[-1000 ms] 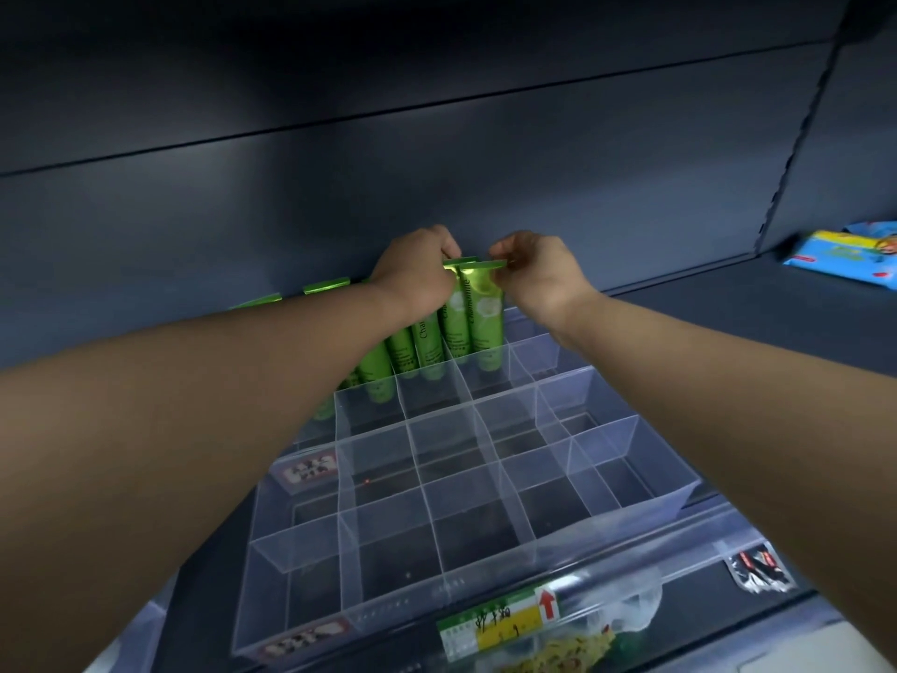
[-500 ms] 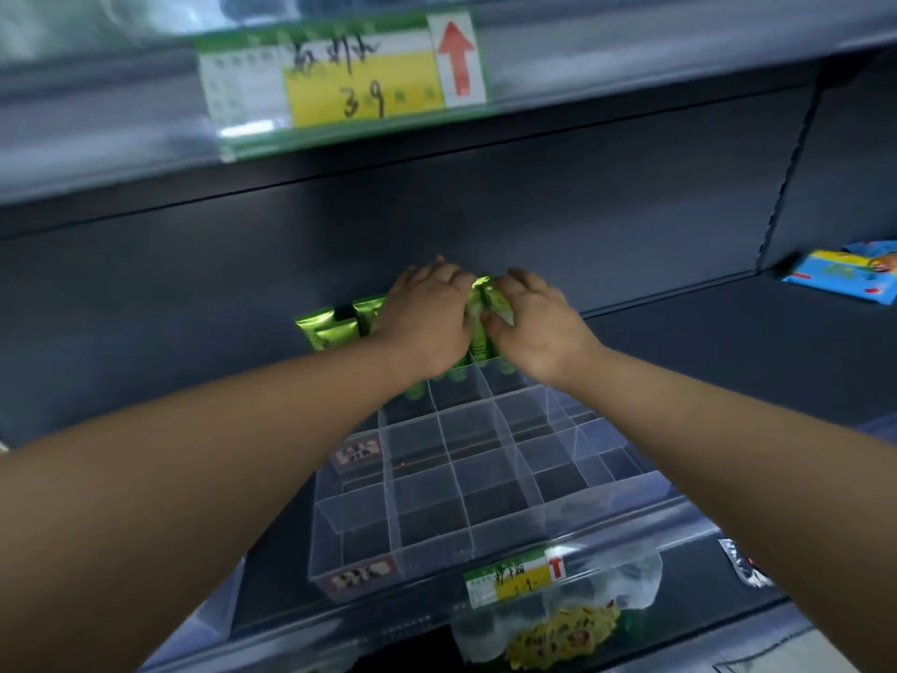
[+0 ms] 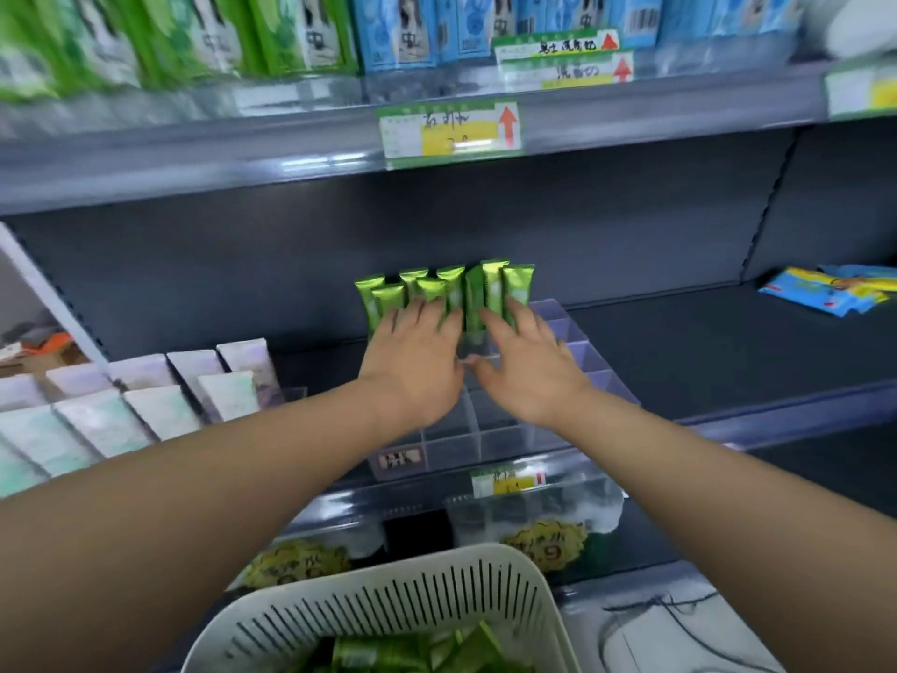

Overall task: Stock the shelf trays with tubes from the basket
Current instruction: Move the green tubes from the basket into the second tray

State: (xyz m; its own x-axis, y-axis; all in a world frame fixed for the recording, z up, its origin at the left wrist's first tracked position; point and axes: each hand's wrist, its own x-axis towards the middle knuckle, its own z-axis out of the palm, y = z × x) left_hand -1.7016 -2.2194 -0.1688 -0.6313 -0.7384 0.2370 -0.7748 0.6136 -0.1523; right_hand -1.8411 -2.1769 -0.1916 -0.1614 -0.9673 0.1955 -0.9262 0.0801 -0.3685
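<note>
Several green tubes [image 3: 446, 291] stand upright in the back row of a clear divided tray [image 3: 589, 366] on the dark shelf. My left hand [image 3: 420, 366] and my right hand [image 3: 526, 364] hover side by side over the tray just in front of the tubes, fingers spread and straight, holding nothing. Their fingertips reach the lower parts of the tubes. At the bottom of the view a white slotted basket [image 3: 403, 599] holds more green tubes [image 3: 403, 655].
White and pale tubes [image 3: 145, 400] fill trays to the left. Blue packets [image 3: 830, 291] lie at the right of the shelf. A shelf above carries green and blue cartons [image 3: 310, 31] and price tags [image 3: 449, 131]. Bagged goods [image 3: 539, 517] hang below the shelf edge.
My view has pulled back and up, bringing the basket and upper shelf into sight. Both hands have let go of the tube tops and opened, drawing back over the tray.
</note>
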